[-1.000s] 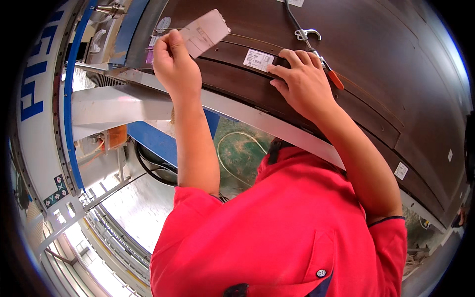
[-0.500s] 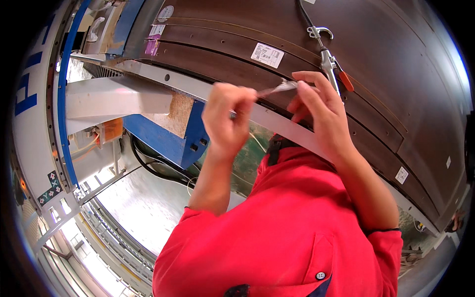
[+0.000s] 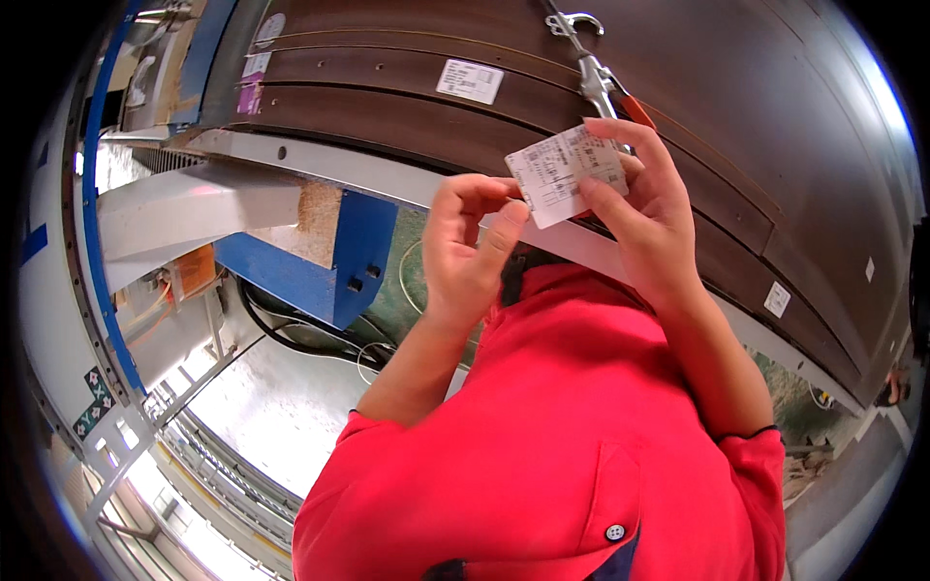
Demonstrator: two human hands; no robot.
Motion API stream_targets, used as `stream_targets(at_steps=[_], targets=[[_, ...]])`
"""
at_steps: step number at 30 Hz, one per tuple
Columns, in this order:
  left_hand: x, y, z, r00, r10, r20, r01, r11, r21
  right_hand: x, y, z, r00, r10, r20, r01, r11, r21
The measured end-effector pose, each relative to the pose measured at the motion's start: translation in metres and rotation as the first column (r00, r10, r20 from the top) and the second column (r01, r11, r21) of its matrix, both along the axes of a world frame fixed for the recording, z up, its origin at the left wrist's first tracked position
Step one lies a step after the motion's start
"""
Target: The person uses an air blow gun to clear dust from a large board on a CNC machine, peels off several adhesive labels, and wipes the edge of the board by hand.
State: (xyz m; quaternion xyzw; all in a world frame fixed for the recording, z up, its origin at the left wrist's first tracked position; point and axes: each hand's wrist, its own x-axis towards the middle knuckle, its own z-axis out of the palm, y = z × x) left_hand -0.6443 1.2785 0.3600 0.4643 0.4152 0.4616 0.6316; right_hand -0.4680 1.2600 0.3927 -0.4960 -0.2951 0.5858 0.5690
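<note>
My right grip [image 3: 651, 215] pinches the paper label [image 3: 560, 172] between thumb and fingers, likely light and bendy, best held by its edges, though I cannot tell if my left grip [image 3: 465, 242] beside it is closed

Industrial workshop — air gun [image 3: 595, 83] lying on big brown panels [image 3: 688, 58], white machine frame [image 3: 194, 208] with blue rail [image 3: 90, 194], black cables [image 3: 256, 315].

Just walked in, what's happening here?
A person in a red shirt holds a white printed slip in the right hand, thumb across its face. The left hand is at its left edge; whether it grips is unclear. Beyond, a metal tool with an orange lever and a white label lie on brown boards.
</note>
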Motion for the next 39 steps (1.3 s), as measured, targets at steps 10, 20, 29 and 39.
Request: stream_targets(at_steps=[10,20,29,39], targets=[[0.012,-0.004,0.015,0.979,-0.11,0.169,0.135,0.98,-0.145,0.022,-0.013,0.005,0.999,0.04,-0.018,-0.038,0.997,0.063],[0.023,-0.016,0.018,0.964,-0.195,0.179,0.225,0.96,-0.168,0.035,-0.021,0.01,1.0,-0.017,-0.026,0.017,1.0,0.015],[0.038,-0.02,0.013,0.997,-0.069,-0.032,0.071,0.995,0.072,0.037,-0.028,0.008,0.993,0.033,-0.115,-0.034,0.999,0.0],[0.038,-0.022,0.023,0.925,-0.104,-0.365,0.252,0.887,0.387,0.039,-0.036,0.01,0.978,0.016,-0.207,-0.022,0.999,-0.03]])
